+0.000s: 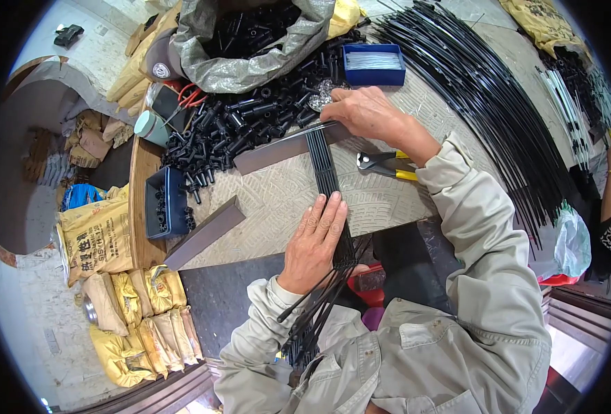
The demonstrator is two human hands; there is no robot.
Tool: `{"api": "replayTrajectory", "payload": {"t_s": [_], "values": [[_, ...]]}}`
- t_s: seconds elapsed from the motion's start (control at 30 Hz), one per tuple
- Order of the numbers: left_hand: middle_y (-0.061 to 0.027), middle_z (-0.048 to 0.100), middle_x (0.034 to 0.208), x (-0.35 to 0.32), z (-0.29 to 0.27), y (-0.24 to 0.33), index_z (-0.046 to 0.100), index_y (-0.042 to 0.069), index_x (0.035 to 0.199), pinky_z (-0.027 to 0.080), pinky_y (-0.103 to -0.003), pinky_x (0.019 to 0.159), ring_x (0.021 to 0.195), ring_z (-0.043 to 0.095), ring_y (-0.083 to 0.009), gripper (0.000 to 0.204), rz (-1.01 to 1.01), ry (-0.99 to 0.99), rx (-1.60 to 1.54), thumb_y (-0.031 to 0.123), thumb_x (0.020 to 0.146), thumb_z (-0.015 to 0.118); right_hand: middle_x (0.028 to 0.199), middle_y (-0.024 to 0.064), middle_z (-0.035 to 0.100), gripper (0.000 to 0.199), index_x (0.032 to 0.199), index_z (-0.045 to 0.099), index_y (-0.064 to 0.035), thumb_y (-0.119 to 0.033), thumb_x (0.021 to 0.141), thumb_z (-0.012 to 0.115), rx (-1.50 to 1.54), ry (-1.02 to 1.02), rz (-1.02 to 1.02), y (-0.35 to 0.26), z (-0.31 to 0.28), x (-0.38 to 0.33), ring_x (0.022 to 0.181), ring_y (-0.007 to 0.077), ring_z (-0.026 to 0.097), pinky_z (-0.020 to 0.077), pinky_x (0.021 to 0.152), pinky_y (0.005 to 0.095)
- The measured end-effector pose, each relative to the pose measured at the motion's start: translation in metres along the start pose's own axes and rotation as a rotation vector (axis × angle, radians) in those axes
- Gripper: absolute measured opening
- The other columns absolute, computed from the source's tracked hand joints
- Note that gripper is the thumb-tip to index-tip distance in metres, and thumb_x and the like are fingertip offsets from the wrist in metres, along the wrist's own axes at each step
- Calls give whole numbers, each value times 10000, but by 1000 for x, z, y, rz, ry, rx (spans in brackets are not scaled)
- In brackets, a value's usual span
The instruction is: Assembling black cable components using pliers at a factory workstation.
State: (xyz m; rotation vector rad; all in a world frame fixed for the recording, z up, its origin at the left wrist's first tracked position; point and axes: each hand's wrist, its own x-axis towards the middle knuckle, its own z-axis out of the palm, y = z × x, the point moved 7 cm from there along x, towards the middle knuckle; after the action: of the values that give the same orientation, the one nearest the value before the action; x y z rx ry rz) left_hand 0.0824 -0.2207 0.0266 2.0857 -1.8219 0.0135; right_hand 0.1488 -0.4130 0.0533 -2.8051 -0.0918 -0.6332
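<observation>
Neighbouring right hand (369, 114): box (376, 78) of strips (373, 61)

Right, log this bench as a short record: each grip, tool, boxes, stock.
Left grip: flat, fingers extended, on a bundle of thin black rods
Right grip: fingers curled at the right end of a gray bar; fingertip contact unclear
Tool: yellow-handled pincers, on the bench
Upper blue box: thin white pieces
Left blue box: small black parts
Centre stock: black tubular parts beside an open gray sack
Right stock: long black strands
</observation>
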Motion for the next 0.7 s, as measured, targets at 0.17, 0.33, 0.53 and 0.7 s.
{"api": "replayTrajectory", "payload": {"t_s": [0.17,0.33,0.53,0.7], "values": [[-225,351,1336,-1,2,-1,352,-54,1287,291,-457,1013,1254,321,-388,1001,-6,-16,6,565,582,701,731,57,548,89,838,632,-127,-120,797,553,25,-5,-2,0,4,1,640,260,583,434,540,367],[-228,347,1338,-1,2,-1,346,-54,1289,285,-461,1016,1259,309,-393,994,-10,-21,-3,563,593,698,787,63,581,78,868,582,-100,-133,811,539,119,100,-36,-5,2,4,724,269,598,446,579,377],[-230,351,1334,-1,3,-2,346,-56,1288,290,-462,1013,1259,309,-395,992,1,-17,12,578,604,684,807,62,570,99,888,550,-86,-129,798,542,8,-94,118,12,3,1,763,268,585,448,618,379],[-222,354,1337,1,4,-2,356,-46,1288,293,-454,1013,1260,314,-385,986,-12,-18,16,579,601,687,860,72,577,82,806,571,-89,-58,745,525,17,-31,4,1,17,10,801,265,592,462,629,376]]}}
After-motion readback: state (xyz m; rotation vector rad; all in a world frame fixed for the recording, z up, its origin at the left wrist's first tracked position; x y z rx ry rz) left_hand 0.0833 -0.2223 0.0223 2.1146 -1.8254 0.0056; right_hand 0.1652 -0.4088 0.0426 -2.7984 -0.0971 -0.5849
